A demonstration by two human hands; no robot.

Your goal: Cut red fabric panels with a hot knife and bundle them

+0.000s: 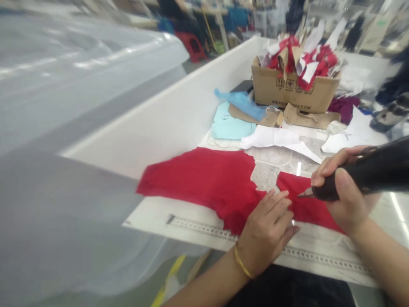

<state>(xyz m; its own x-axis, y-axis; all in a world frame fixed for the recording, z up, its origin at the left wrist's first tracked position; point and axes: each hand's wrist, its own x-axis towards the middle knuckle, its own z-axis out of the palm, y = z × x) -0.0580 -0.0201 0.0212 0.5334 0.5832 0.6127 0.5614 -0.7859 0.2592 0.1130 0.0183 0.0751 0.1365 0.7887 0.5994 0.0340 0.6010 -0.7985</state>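
Red fabric lies across the white table, with a smaller red piece to its right. My left hand, a yellow bangle at its wrist, lies on the red fabric near the gap between the pieces, its fingers together; what is under the fingertips is hidden. My right hand is wrapped round a thick black tool, whose pointed metal tip is over the smaller red piece, just right of my left fingertips. Whether the tip touches the cloth is unclear.
A measuring tape runs along the table's front edge. Behind the cloth lie white pieces, a light blue piece and brown card patterns. A cardboard box of scraps stands farther back. Clear plastic sheeting covers the left side.
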